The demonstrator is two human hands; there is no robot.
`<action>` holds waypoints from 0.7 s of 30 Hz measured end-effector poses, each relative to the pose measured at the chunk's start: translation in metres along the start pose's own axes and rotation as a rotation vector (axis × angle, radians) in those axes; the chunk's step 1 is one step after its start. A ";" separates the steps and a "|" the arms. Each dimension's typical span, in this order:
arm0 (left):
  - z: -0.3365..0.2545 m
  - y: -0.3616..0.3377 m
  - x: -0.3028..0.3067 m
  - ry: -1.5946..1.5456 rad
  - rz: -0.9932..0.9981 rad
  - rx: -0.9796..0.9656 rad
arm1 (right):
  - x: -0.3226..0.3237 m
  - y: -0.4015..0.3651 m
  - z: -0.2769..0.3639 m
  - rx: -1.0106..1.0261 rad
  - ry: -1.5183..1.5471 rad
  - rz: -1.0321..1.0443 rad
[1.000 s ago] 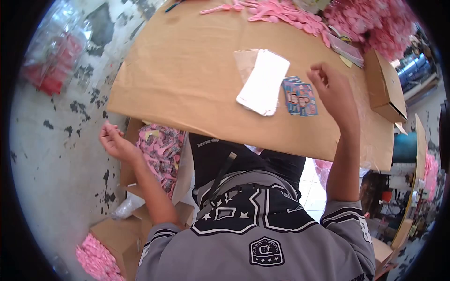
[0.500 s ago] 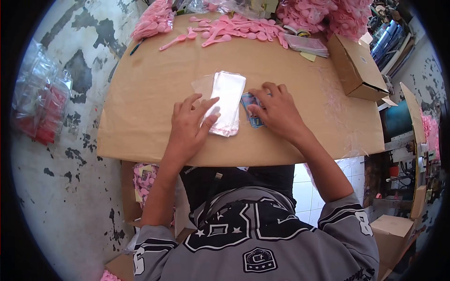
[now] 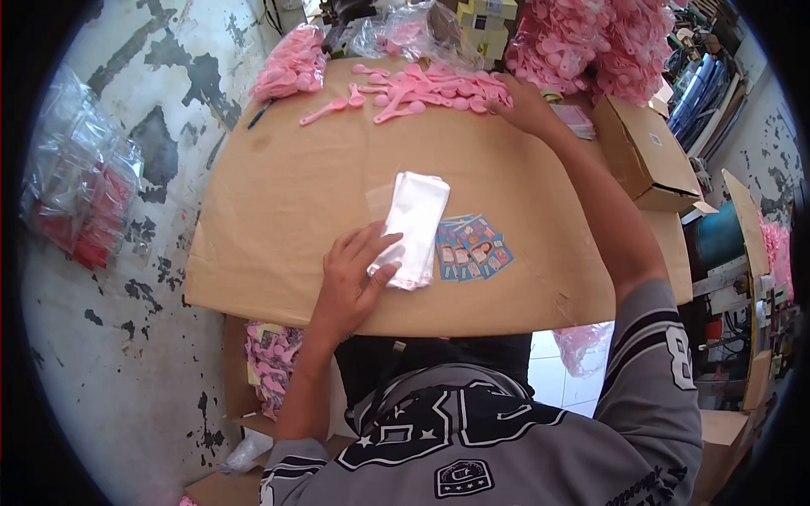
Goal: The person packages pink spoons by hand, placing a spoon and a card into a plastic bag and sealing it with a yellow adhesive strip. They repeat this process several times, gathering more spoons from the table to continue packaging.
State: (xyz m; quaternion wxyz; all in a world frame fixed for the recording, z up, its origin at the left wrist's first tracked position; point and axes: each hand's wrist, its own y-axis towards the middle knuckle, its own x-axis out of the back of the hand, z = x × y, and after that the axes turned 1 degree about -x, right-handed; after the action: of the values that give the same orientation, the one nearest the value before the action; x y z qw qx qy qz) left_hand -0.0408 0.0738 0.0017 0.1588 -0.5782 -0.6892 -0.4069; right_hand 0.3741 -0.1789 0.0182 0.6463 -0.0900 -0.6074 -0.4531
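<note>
My left hand (image 3: 353, 274) rests on the lower left edge of a stack of clear plastic bags (image 3: 415, 223), its fingers spread. Right of the stack, several blue printed cards (image 3: 475, 247) lie fanned out on the table. At the far side, my right hand (image 3: 525, 105) is at the right end of a loose pile of pink plastic spoons (image 3: 439, 88). Its thumb and fingers are apart, and the fingertips are partly hidden beside the spoons. No spoon shows held in it.
Bags of pink spoons (image 3: 291, 63) stand at the back left, with a larger heap (image 3: 582, 42) at the back right. A cardboard box (image 3: 645, 148) sits at the right edge. A pen (image 3: 261, 114) lies at the left of the cardboard-covered table (image 3: 278, 228).
My right hand has left the cards and reached forward to the spoon pile, uncovering the cards. My left hand stays at the bag stack. The view has tilted up.
</note>
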 end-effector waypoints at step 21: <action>0.009 0.004 0.003 -0.077 -0.027 0.035 | -0.021 -0.011 0.055 0.079 -0.208 0.154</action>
State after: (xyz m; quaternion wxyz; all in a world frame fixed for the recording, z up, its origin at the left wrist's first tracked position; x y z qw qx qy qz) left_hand -0.0359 0.0821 -0.0002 0.1369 -0.5813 -0.7093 -0.3744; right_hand 0.3307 -0.1387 0.0087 0.6158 -0.1573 -0.6797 -0.3662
